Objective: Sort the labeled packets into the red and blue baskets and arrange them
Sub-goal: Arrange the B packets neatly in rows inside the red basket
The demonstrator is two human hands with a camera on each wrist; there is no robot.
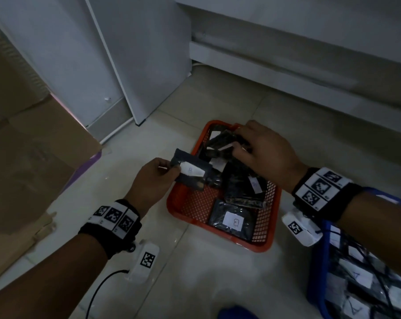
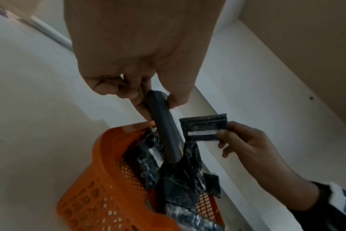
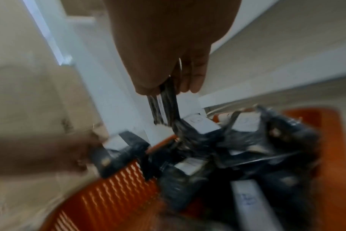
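Note:
The red basket (image 1: pixel 196 203) sits on the floor with several black packets in it; one at its near end (image 1: pixel 234 223) shows a white "B" label. Just over the basket's left rim, my left hand (image 1: pixel 172 168) pinches a black packet with a "B" label (image 1: pixel 192 173). My right hand (image 1: pixel 239 147) grips a couple of black packets (image 1: pixel 220 142) above the basket's far end. In the left wrist view the left hand (image 2: pixel 158 100) holds its packet (image 2: pixel 166 129) edge-on, and the right hand (image 2: pixel 223 137) holds a packet (image 2: pixel 203 128). The right wrist view is blurred; there the right hand (image 3: pixel 168 89) pinches packets (image 3: pixel 164 107) over the red basket (image 3: pixel 113 195).
A blue basket (image 1: pixel 319 261) with several "A" labelled packets stands at the lower right, partly under my right forearm. A cardboard box (image 1: pixel 34 157) lies to the left. White cabinet panels (image 1: pixel 137 65) stand behind the red basket. The floor is pale tile.

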